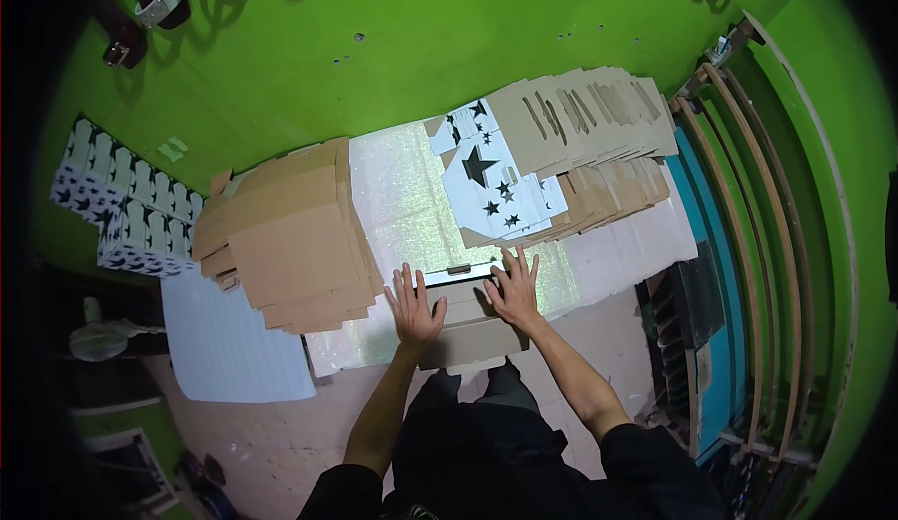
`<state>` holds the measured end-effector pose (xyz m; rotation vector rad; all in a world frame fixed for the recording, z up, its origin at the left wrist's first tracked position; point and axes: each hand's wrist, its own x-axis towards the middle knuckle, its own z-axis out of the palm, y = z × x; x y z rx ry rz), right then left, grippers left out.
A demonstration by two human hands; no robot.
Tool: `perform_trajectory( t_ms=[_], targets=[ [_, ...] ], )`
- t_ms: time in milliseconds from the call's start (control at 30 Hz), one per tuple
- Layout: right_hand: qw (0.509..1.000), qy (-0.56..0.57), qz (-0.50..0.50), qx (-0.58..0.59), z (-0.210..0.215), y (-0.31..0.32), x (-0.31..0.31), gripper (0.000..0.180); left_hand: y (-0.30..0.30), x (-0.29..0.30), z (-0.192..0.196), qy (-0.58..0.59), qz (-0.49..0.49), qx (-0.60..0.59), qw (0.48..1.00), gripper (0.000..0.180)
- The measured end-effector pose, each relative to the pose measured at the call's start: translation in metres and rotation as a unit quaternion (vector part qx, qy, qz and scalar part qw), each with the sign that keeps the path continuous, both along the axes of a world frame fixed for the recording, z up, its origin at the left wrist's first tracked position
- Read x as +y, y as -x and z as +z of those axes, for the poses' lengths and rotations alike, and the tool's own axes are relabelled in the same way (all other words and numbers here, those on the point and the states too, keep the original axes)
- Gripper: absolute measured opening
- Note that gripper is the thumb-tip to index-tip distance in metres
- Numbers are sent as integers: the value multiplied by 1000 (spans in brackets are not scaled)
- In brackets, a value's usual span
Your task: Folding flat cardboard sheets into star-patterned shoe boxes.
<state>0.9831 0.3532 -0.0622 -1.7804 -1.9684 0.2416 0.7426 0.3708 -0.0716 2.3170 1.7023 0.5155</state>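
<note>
Just in front of me, near the table's front edge, lies a folded cardboard box blank (468, 307). Its far strip is white with a dark edge and has a small dark slot (458, 269) in the middle. My left hand (417, 317) rests on the blank's left side, fingers stretched out and apart. On the right side, my right hand (514, 292) lies with spread fingers, their tips at the end of the white strip. Neither hand grips anything. Beyond the right hand sit white sheets with black stars (479, 166), on top of a fanned row of cardboard blanks (580, 118).
A tall stack of plain brown cardboard (290, 230) stands left on the shiny cloth-covered table (398, 174). Star-patterned boxes (140, 235) are piled at the far left, above a white sheet (234, 342). A rack with wooden rails (758, 239) borders the right side.
</note>
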Motion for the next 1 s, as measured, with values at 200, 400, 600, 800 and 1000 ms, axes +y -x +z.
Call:
perform_trajectory(
  t_ms=[200, 400, 600, 800, 1000],
  targets=[
    [998, 45, -11, -40, -1, 5, 5, 67, -3, 2, 0, 26, -12, -23, 999, 80],
    [987, 111, 13, -118, 4, 7, 8, 79, -6, 1, 5, 47, -25, 10, 999, 76],
    [995, 10, -38, 89, 15, -4, 1, 62, -2, 1, 8, 50, -31, -38, 998, 75],
    [994, 87, 45, -45, 41, -36, -81, 75, 48, -18, 25, 10, -53, -119, 991, 63],
    [966, 193, 131, -109, 39, -41, -141, 92, 101, -101, 13, 32, -84, 44, 995, 69]
  ],
)
